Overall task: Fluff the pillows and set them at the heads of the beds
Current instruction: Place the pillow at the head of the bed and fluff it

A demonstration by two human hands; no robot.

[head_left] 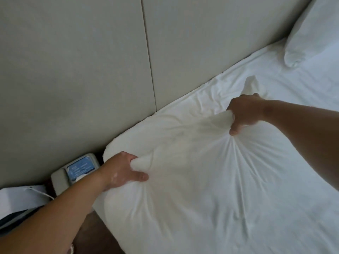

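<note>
A large white pillow [183, 162] lies on the bed close to the padded headboard [91, 61], its near-left corner reaching the mattress edge. My left hand [124, 169] pinches a fold of the pillow's cover at its left side. My right hand [244, 114] grips a bunched fold at its upper right, and creases fan out from that grip. A second white pillow [311, 33] leans against the headboard at the far right of the bed.
The white sheet [275, 79] covers the bed between the two pillows. A beige desk phone [77, 169] sits on a dark nightstand left of the bed. A white object with a cord [20, 200] lies at the lower left.
</note>
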